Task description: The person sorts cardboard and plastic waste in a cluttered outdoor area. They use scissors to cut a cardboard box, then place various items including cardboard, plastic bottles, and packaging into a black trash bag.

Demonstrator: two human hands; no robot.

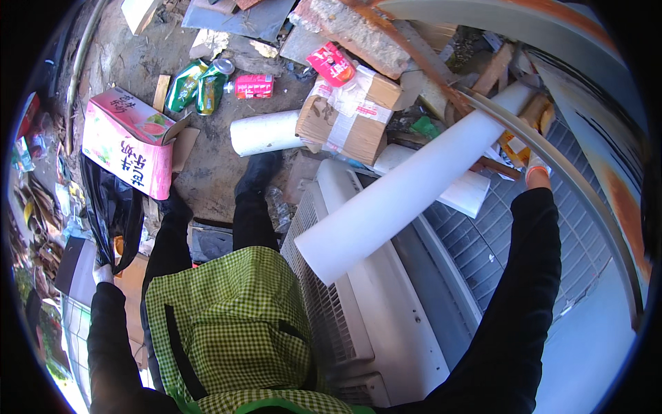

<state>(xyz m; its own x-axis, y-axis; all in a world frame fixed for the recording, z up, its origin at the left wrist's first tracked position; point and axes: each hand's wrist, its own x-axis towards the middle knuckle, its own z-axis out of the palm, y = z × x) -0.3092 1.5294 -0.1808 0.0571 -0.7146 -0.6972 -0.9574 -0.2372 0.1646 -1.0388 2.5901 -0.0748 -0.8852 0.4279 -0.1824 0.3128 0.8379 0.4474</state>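
At the left, my left hand [103,273], in a white glove, is closed on the edge of a black plastic bag [114,214]. The bag hangs just below a pink carton [134,155] with an opened flap. On the far right my right hand [537,165], in a glove with an orange cuff, reaches into a heap beside an orange-yellow packet [514,146]. Its fingers are mostly hidden among the debris and behind a curved metal bar. A long white roll [407,190] slants across the middle, its upper end close to this hand.
A pale air-conditioner casing [386,297] lies along my right side, next to a wire grille [476,241]. Ahead are a taped cardboard box [352,114], a shorter white roll [265,132], green cans [196,86], a pink can [254,86] and a red cup [331,63]. A curved rusty bar [586,186] arches at right.
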